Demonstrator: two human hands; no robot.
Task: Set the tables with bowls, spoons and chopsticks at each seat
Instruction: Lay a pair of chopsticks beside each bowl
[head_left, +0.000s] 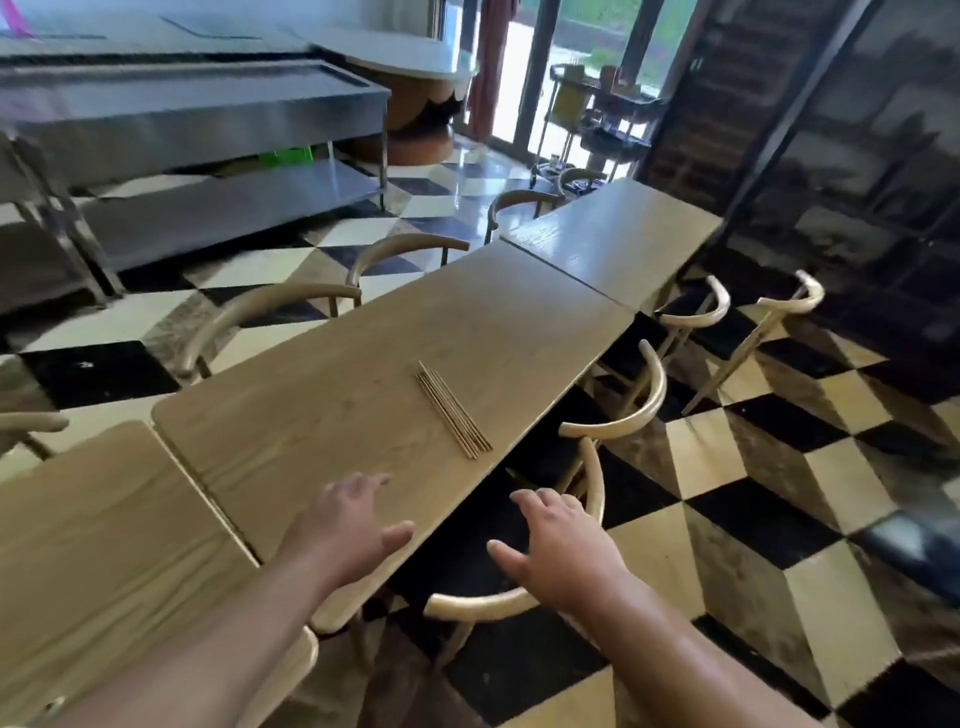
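A bundle of several wooden chopsticks (453, 414) lies flat on the middle wooden table (363, 384), close to its right edge. My left hand (347, 525) hovers over the near part of that table, fingers spread, holding nothing. My right hand (557, 544) is off the table's right edge, above a chair, also spread and holding nothing. Both hands are a short way nearer to me than the chopsticks. No bowls or spoons are visible.
Three wooden tables stand end to end: a near one (104, 545) and a far one (618, 234). Curved-back wooden chairs (628, 410) line both sides. A steel counter (197, 114) stands at the left, a cart (587, 109) by the windows. The floor is checkered.
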